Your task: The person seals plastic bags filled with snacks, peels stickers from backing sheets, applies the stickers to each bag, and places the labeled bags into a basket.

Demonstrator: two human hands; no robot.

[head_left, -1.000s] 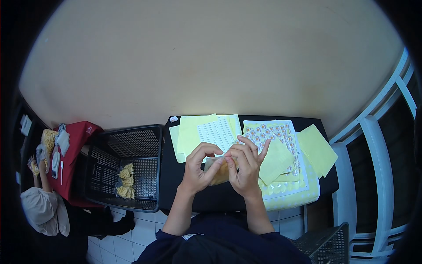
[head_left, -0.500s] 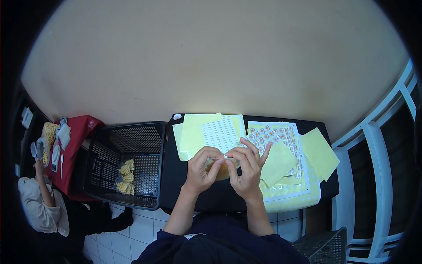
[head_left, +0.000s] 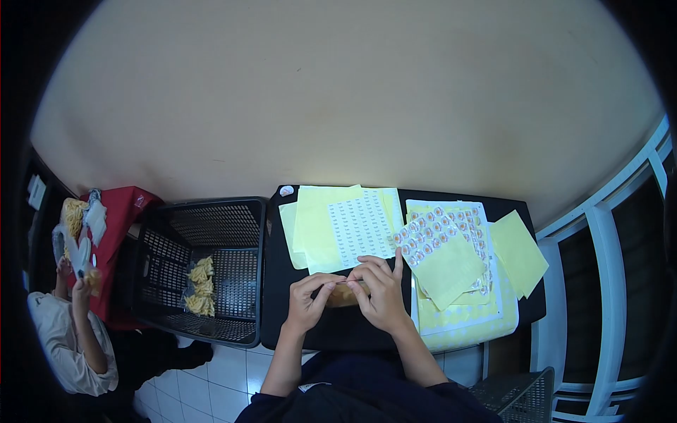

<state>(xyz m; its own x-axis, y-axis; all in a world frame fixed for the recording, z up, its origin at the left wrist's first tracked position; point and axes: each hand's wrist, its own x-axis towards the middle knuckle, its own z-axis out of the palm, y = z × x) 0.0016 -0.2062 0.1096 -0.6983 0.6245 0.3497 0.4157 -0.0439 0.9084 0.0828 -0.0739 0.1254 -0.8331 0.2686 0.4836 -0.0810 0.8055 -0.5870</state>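
My left hand (head_left: 308,302) and my right hand (head_left: 381,297) are close together above the front of the black table. Both pinch the top edge of a small clear plastic bag (head_left: 342,296) holding something yellow-brown. The bag is partly hidden behind my fingers, and its contents are too blurred to name. My right forefinger points up, close to a sheet of round stickers (head_left: 431,229). Just beyond my hands is a white sheet of small printed labels (head_left: 361,229), lying over yellow backing paper (head_left: 317,218).
A black plastic crate (head_left: 259,282) on the left contains several bags of yellow snack pieces (head_left: 202,285). Further left, another person (head_left: 77,345) handles items by a red-covered table (head_left: 123,218). More yellow paper (head_left: 520,250) lies at the right, near a white metal frame (head_left: 603,282).
My hands have moved closer together and nearer to me, still pinching the bag's top. The bag has tilted. The other person has lifted a yellowish item off the red table.
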